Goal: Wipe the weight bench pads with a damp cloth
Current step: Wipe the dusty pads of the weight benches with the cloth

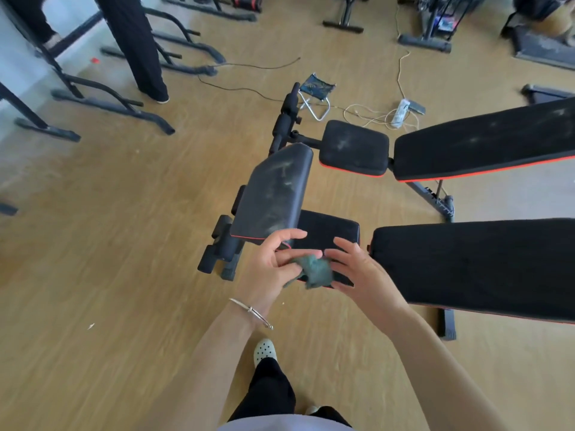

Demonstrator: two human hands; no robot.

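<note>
Two black weight benches with red trim stand side by side. The near bench has a raised, tilted pad (273, 189) with dusty smears, a flat seat pad (326, 227) and a long back pad (476, 265). The far bench shows a dusty seat pad (354, 147) and a long back pad (485, 141). A crumpled grey-green cloth (315, 270) hangs above the near seat pad, between my hands. My left hand (273, 269), with a bracelet on its wrist, pinches the cloth's left side. My right hand (357, 269) touches its right side with fingers spread.
Black foam rollers (222, 241) stick out at the near bench's left end. A small folding stool (319, 88), a power strip (401, 112) and loose cables lie on the wooden floor behind. Black equipment frames (124, 104) and another person's leg (137, 45) stand at the left.
</note>
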